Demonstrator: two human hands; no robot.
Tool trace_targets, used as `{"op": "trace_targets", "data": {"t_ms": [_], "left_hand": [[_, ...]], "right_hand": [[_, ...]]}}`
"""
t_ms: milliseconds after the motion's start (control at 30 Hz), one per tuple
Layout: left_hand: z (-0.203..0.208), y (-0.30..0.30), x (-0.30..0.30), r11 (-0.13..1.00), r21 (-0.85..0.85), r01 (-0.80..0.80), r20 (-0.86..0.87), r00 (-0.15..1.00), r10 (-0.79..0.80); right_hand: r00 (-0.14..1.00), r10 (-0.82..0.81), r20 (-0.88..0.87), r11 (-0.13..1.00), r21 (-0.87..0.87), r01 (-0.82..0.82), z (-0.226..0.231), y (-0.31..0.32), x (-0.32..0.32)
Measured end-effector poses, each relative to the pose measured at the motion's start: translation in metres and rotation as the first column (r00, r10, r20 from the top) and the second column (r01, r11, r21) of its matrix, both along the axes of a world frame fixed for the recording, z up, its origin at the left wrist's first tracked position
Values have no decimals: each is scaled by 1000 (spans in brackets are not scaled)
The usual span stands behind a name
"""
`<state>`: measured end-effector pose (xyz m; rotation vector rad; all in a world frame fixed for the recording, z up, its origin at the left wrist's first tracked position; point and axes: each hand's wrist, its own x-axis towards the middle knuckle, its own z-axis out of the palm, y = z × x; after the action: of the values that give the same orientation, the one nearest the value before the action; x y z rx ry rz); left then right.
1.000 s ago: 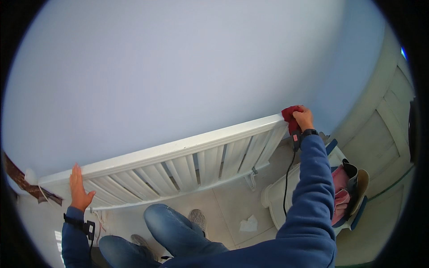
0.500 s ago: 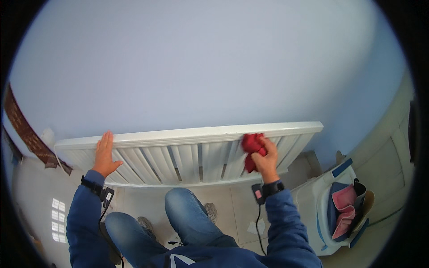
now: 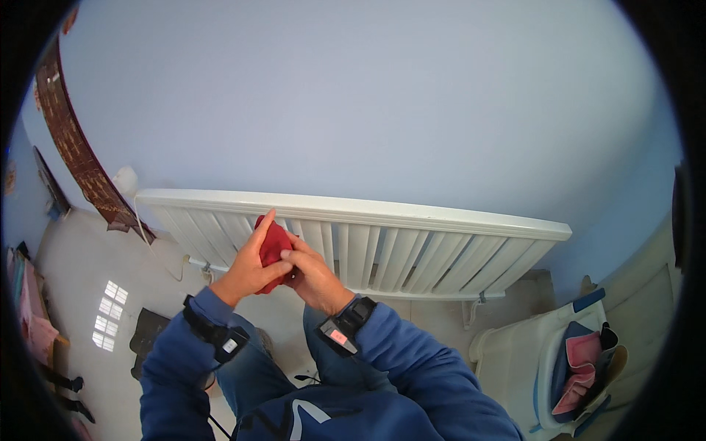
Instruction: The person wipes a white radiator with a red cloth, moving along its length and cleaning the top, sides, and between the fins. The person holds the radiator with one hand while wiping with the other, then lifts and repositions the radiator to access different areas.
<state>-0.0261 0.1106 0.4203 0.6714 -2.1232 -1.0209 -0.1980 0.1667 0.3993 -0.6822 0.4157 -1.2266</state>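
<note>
A red cloth [image 3: 273, 246] is bunched between my two hands in front of the white slatted radiator [image 3: 353, 209]. My left hand [image 3: 248, 270] closes on its left side, with the fingers reaching up along it. From the right, my right hand [image 3: 316, 275] presses the cloth with its thumb and fingers, partly covering it. Both hands are above my knees, and the radiator's left half lies behind them. A dark band with a small box sits on each wrist.
A pale blue wall [image 3: 368, 103] rises behind the radiator. To the right stands a white, blue-edged tub-like appliance [image 3: 507, 353] with a pink cloth [image 3: 577, 367] on it. A worn brown frame [image 3: 84, 151] and a white cord [image 3: 151, 246] are on the left. Dark objects [image 3: 149, 331] lie on the tiled floor.
My right hand has brought the red cloth leftward, away from the radiator's right part. My left hand has left the radiator's top and taken hold of the cloth too. The view has shifted left.
</note>
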Motion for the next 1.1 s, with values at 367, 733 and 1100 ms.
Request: {"op": "trace_targets", "data": {"t_ms": [367, 733, 1100], "left_hand": [[10, 10, -25, 761, 530, 374, -778, 573, 259], [-8, 4, -66, 961, -275, -26, -11, 1000, 24], [-43, -69, 6, 754, -577, -314, 335, 751, 569]], "right_hand": [[991, -76, 114, 996, -43, 81, -8, 17, -31], [850, -522, -70, 849, -147, 508, 8, 45, -111], [-447, -766, -462, 460, -879, 121, 43, -9, -185]]}}
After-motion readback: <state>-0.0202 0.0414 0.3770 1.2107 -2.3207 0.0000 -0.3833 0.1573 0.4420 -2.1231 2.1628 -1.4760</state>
